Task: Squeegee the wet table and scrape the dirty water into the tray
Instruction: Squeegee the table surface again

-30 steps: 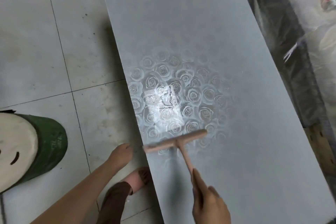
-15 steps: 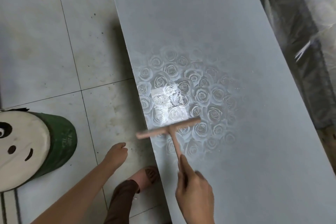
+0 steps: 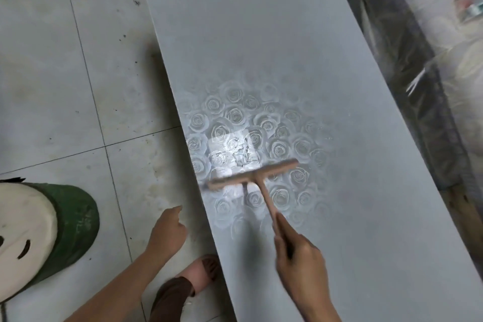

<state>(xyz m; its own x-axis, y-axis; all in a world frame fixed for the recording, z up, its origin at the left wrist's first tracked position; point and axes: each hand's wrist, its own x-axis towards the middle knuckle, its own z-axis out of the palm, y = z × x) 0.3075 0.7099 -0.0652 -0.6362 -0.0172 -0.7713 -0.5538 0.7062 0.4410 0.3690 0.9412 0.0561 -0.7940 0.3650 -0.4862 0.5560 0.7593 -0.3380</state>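
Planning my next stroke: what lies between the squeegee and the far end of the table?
Nothing: in the head view, the table is bare from the squeegee to its far end.

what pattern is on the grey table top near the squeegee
Pale rose blooms across the long grey table top; clearest in the head view.

The right hand [image 3: 300,266] enters from the lower edge on a bare forearm, wrist nearly straight. Its fingers curl round the lower end of the squeegee [image 3: 262,192] handle, with the index finger [image 3: 283,225] laid straight along the shaft. The left hand [image 3: 167,230] reaches in from the lower left on a bare, extended forearm. Its fingers are loosely curled and hold nothing. The two hands are well apart.
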